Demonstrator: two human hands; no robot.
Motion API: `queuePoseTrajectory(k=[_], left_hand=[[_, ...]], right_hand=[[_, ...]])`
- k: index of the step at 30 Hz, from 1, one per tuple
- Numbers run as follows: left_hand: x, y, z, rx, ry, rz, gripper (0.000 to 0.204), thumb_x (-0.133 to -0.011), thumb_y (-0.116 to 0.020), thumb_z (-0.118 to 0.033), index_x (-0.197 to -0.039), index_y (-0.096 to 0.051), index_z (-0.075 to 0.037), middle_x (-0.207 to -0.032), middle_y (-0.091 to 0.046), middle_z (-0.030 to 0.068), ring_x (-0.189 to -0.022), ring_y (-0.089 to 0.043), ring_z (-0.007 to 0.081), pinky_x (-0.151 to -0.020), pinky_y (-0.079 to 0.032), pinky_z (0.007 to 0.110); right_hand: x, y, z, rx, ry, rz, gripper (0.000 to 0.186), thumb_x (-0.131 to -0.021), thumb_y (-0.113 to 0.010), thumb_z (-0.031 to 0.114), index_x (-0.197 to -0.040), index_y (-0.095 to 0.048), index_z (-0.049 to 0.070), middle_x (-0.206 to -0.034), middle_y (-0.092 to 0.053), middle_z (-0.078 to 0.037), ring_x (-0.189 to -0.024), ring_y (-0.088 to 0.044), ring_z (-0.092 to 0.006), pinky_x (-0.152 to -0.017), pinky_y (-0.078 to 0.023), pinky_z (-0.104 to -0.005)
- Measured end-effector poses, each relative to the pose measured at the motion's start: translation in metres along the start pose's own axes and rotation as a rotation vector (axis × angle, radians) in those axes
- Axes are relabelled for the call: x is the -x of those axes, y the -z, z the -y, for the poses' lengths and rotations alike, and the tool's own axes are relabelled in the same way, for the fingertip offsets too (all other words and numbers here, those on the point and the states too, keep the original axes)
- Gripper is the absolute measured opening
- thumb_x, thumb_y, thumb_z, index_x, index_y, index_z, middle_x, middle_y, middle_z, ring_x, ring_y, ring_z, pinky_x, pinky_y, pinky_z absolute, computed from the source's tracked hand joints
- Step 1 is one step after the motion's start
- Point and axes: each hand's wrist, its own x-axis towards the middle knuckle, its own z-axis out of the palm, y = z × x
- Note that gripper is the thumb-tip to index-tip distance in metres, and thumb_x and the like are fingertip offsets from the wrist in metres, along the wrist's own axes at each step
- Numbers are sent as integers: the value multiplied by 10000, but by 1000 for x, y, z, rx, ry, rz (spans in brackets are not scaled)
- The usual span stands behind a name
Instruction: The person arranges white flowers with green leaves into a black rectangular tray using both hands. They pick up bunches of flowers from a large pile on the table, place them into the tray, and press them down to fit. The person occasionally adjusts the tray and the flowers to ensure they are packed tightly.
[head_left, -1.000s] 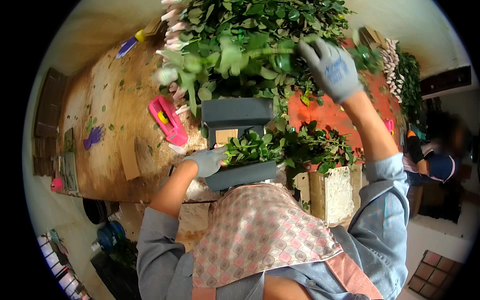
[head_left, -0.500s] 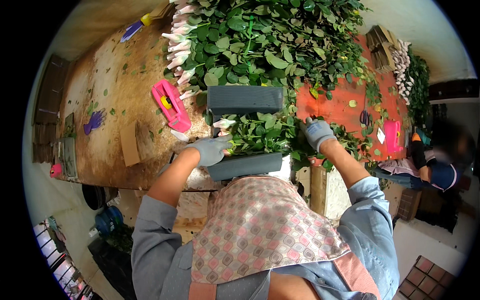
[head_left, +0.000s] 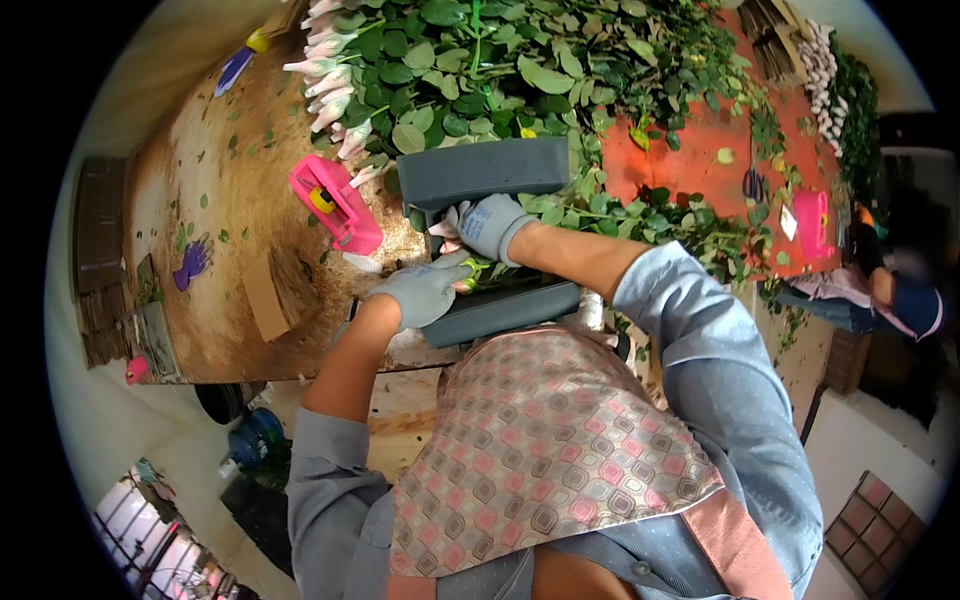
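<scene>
Pale pink roses [head_left: 443,229] with leafy green stems lie between two dark grey ribbed padded walls, the far one [head_left: 484,172] and the near one [head_left: 505,312]. My left hand [head_left: 425,290], in a grey glove, is closed at the rose heads on the near side, fingers pressed together. Reaching across the stems, my right hand [head_left: 490,228], also gloved, curls over the rose heads beside the far wall. Its palm side and part of the flowers are hidden. The stems run off to the right beneath my forearm.
A pink tape dispenser [head_left: 338,206] stands left of the padded walls. Beyond them lies a large heap of roses [head_left: 560,75]. Cardboard [head_left: 264,297], a purple glove [head_left: 193,262] and scissors [head_left: 753,185] lie on the table. Another person [head_left: 885,285] is at the far right.
My right hand has moved left from the stems to the rose heads, its forearm now crossing over the leaves. My left hand remains by the heads. The view has shifted slightly.
</scene>
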Motion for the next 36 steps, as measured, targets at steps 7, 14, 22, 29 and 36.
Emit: queuePoseTrajectory(k=[7, 14, 22, 29, 36], left_hand=[[0, -6, 10, 94, -59, -71, 450, -981, -485, -174, -1414, -593, -115, -1633, -392, 81, -1283, -586, 357, -1087, -462, 429], [-27, 11, 25, -37, -11, -513, 353, -946, -641, -240, -1267, -674, -98, -1180, -683, 146, -1036, -675, 365, -871, -537, 462], [-59, 0, 59, -459, -79, -545, 134, -905, -689, -236, -949, -655, -115, -964, -667, 88, -958, -661, 331, -777, -522, 468], [-42, 7, 52, -556, -79, -532, 37, -863, -651, -128, -880, -622, -116, -908, -651, 89, -897, -657, 321, -760, -501, 470], [16, -8, 50, -654, 86, -434, 101, -860, -590, -148, -870, -682, -109, -907, -700, 83, -854, -687, 307, -736, -490, 458]], right_hand=[[8, -24, -18, -63, 11, 31, 385, -983, -501, 190, -1359, -547, 120, -1142, -685, -180, -944, -729, -337, -710, -579, -460], [9, -22, -18, -138, -17, 27, 344, -980, -509, 158, -1311, -587, 109, -1156, -694, -156, -1002, -719, -341, -803, -572, -454], [5, -22, -24, -216, -33, 75, 322, -994, -492, 172, -1280, -609, 81, -1146, -722, -160, -1049, -717, -351, -855, -569, -455], [1, -23, -21, -241, -102, 117, 304, -1021, -454, 197, -1257, -610, 86, -1142, -730, -165, -1038, -721, -362, -850, -568, -481], [-1, -29, -20, -200, -80, 85, 281, -1010, -466, 165, -1237, -605, 76, -1151, -724, -178, -1034, -722, -377, -825, -573, -491]])
